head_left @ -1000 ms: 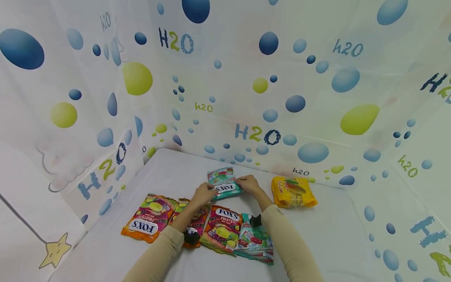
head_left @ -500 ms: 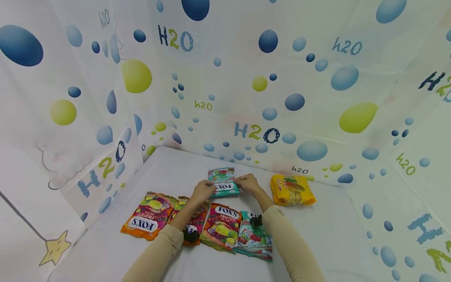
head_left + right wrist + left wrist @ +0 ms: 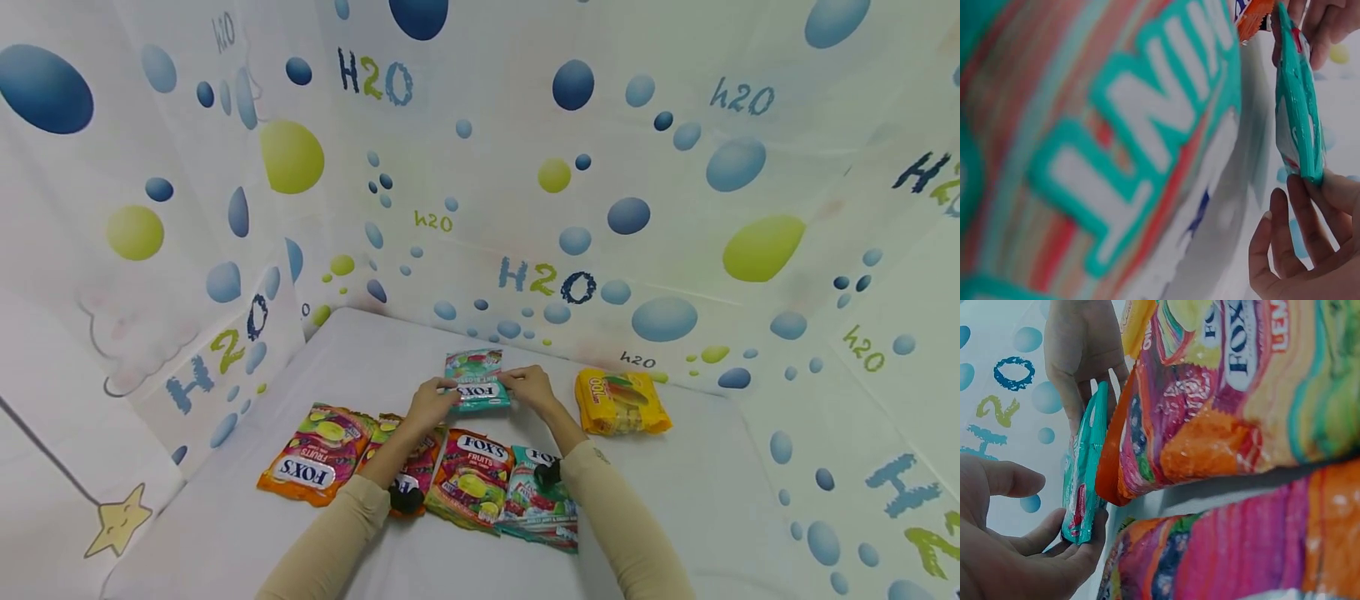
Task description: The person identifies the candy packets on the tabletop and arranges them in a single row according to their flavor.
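A teal FOX'S candy bag (image 3: 476, 381) sits at the rear middle of the table, its label upside down in the head view. My left hand (image 3: 433, 402) holds its left edge; in the left wrist view the bag's end lies among the fingers (image 3: 1088, 550), with the thumb (image 3: 1019, 479) apart from it. On the opposite edge, my right hand (image 3: 529, 387) pinches the bag between thumb and fingers, seen in the right wrist view (image 3: 1319, 215). Closer to me, a row holds a FRUITS candy bag (image 3: 318, 454), another partly under my left forearm (image 3: 397, 458), a third (image 3: 472, 481) and a teal bag (image 3: 540, 500).
A yellow package with a mango picture (image 3: 622, 402) lies right of my right hand. The white table (image 3: 697, 500) meets walls of white sheeting (image 3: 487, 183) printed with bubbles and H2O at its back and sides.
The teal candy bag between my hands has turned slightly, from tilted to nearly square with the row. Both hands keep hold of it and have shifted only a little.
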A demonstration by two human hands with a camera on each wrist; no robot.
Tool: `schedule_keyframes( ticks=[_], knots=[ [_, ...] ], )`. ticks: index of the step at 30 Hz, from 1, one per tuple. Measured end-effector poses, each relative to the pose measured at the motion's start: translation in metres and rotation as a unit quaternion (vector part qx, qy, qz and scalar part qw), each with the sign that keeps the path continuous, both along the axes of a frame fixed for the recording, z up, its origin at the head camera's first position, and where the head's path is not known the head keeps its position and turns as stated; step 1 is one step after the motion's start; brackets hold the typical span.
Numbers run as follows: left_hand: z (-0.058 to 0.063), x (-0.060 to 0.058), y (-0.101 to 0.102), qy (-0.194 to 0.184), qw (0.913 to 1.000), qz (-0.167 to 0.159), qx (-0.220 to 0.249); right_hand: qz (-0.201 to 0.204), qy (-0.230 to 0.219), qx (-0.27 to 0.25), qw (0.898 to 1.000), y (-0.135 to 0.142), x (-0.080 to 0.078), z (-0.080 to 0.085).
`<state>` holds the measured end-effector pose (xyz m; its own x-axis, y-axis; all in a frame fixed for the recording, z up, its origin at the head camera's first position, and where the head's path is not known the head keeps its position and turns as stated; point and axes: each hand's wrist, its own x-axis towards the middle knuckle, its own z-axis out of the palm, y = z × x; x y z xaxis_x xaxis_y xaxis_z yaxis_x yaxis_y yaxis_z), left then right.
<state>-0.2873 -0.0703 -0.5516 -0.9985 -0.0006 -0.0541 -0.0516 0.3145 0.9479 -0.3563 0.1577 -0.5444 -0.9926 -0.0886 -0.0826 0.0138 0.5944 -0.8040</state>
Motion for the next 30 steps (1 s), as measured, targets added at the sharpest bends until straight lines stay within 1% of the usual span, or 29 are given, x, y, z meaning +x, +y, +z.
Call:
schedule_keyframes(
  ticks=[6, 12, 17, 23, 30],
  knots=[
    [0.005, 0.0, 0.001, 0.005, 1.0, 0.007, 0.003, 0.008, 0.024, -0.011, 1.0, 0.002, 0.003, 0.003],
    [0.009, -0.001, 0.003, 0.013, 0.9999, 0.009, 0.0, 0.01, 0.028, -0.023, 0.999, 0.005, 0.006, 0.008],
    [0.013, 0.002, 0.005, 0.014, 0.9998, 0.007, 0.011, 0.009, 0.033, -0.024, 0.999, 0.008, 0.01, 0.011],
    [0.016, 0.007, 0.009, 0.019, 0.9997, 0.004, 0.018, 0.002, 0.031, -0.028, 0.999, 0.012, 0.016, 0.012],
    [0.016, 0.009, 0.014, 0.017, 0.9996, 0.002, 0.021, -0.011, 0.023, -0.03, 0.999, 0.017, 0.022, 0.013]
  ],
)
